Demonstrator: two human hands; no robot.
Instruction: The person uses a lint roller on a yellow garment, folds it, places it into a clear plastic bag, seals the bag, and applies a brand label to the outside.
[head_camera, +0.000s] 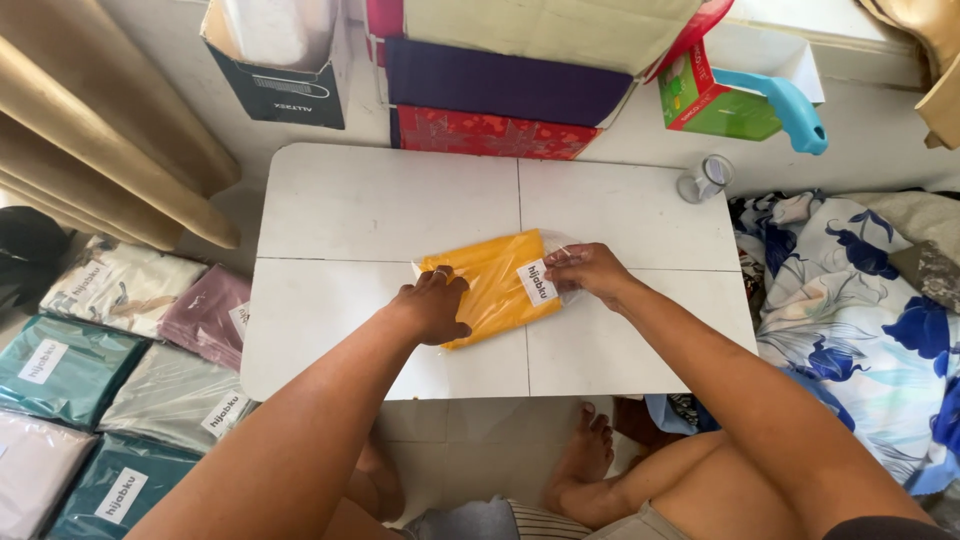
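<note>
Packet (492, 285) lying mid-table (380, 200) | left hand (433, 305) pressing it, fingers curled | right hand (590, 270) pinching its right edge

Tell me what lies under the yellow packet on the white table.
The yellow packet lies flat on the white table, with the left hand and right hand pressing on it. Anything directly beneath it is covered.

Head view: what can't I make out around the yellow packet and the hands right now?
- Yellow fabric packet: its left end lies under the left hand, its right edge under the right hand.
- Small tape roll at the white table's far right: too small to identify surely.
- Stacked packets on the floor: cut off by the left and bottom edges.
</note>
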